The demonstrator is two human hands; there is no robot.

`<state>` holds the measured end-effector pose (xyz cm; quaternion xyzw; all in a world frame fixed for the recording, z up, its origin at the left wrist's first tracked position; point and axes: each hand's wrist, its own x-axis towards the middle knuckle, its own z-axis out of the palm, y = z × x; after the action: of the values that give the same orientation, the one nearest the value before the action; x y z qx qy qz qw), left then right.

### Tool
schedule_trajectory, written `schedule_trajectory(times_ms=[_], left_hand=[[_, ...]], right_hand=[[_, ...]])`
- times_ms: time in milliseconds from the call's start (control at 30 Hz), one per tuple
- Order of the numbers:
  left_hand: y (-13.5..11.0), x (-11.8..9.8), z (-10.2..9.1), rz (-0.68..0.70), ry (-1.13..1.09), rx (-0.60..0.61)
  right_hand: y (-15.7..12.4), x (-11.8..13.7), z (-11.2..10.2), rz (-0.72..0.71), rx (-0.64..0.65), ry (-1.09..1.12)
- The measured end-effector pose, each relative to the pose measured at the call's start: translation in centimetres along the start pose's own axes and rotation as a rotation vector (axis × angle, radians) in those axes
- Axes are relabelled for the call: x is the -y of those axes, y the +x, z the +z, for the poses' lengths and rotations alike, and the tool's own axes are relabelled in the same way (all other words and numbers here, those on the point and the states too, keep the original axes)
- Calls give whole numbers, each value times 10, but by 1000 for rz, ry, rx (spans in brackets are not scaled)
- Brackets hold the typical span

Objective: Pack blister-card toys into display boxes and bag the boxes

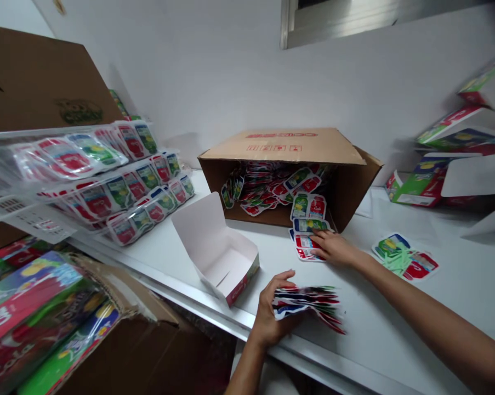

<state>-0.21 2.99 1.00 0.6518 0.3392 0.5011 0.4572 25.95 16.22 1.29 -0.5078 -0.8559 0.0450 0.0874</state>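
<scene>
My left hand (272,315) is closed around a thick stack of candy packets (307,304), held edge-up over the front of the table. My right hand (333,247) reaches forward with fingers stretched out, resting on red and green packets (307,249) that lie before the tipped carton. That cardboard carton (280,145) lies on its side, its opening toward me, with many loose packets (267,186) heaped inside. Left of my hands stands a small white-lined display box (231,258), its lid raised and its visible inside bare.
Clear trays of packets (119,192) are stacked at left. Below them, an open carton (148,307) holds printed boxes (37,318). Two packets with green strips (399,260) lie at right. Printed display boxes (424,181) are piled at far right. The table's front edge (214,323) runs beneath my left arm.
</scene>
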Motion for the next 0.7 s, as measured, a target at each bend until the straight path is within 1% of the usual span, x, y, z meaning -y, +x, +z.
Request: schedule_trajectory(times_ms=[67,167,200,267,300,333,400,433,500,567,600,633,700], left_hand=[[-2,2,0,-80,-28,31],[-4,5,1,-139,-58,60],[-4,6,1,-136,-66,53],[-3,6,1,-88,-34,11],[-3,6,0,-55,3,-19],[-2,5,0,-26,41,-50],[-2,4,-2,-24,78,-65],[-2,4,-3,-51,65,-42],[-4,4,-2,-101,-5,9],[-5,6,1,-115,-71,12],[-5,7,2,-113,-93,-5],[-4,8,4,-113,-108,-24],[-2,7,6,-135,-118,-26]], right_hand=[[-1,-3,6,-23,-12,27],[-13,2,1,-11,-87,63],[-19,7,-3,5,-136,121],[-36,21,-11,30,-205,366],[-46,31,-13,31,-193,537],[-57,42,-15,23,-146,716],[-76,64,-15,-6,13,995],[-83,72,-14,-14,84,1091],[-90,78,-11,1,156,1210],[-85,71,-8,45,138,1192],[-79,63,-7,61,98,1108],[-72,53,-6,68,41,969],[-55,34,-2,51,-59,589]])
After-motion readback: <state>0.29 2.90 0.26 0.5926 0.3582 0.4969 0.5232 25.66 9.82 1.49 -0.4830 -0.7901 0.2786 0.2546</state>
